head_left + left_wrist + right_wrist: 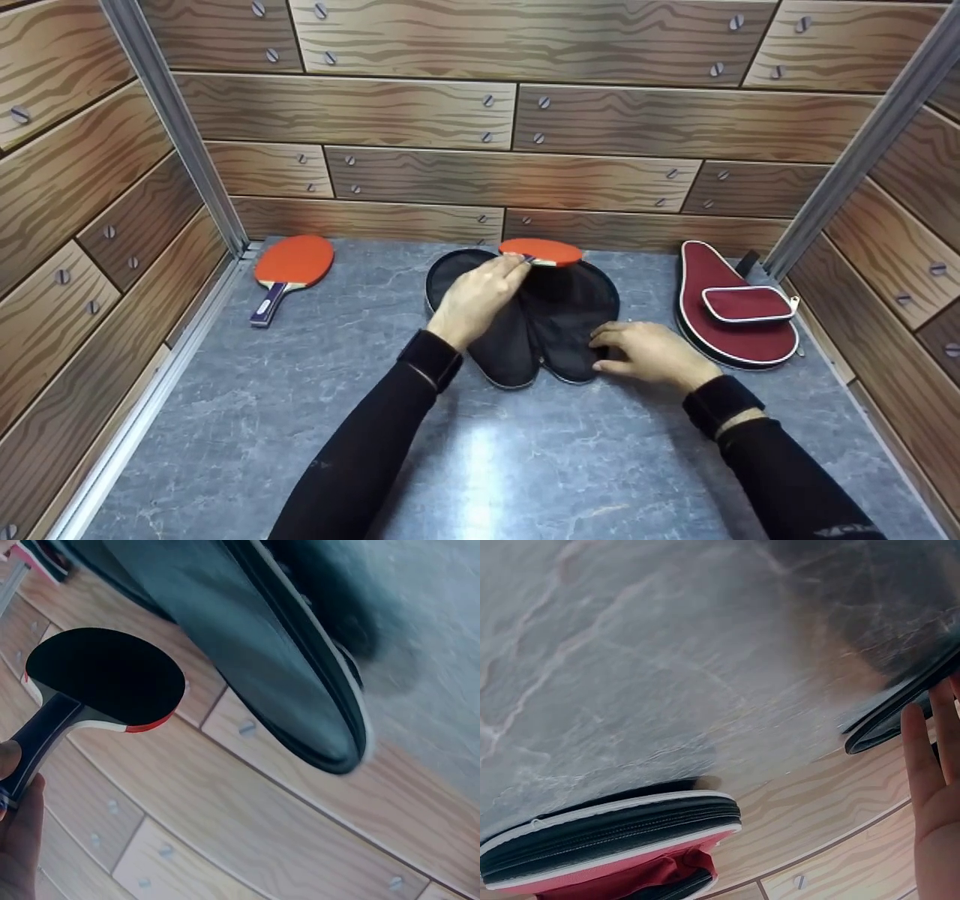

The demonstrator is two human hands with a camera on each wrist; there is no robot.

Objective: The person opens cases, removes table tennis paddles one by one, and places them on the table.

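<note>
While the left hand has the blue handle pinched between thumb and fingers, the held paddle hangs over the far edge of the black case, red face showing to the head camera, black face to the left wrist! And what a firm hold: fingers closed up around that handle, no gap to speak of. Below it lies the case, its two halves spread side by side on the grey surface. Over on the near right edge, it's the right hand, fingers loosely extended, thumb held apart, fingertips right at the case's rim; whether they press on it, I cannot tell. Out to the left, another paddle lies red face up, handle towards the person. Far right, a dark red case lies flat, small pocket on top, wood-patterned wall behind.
</note>
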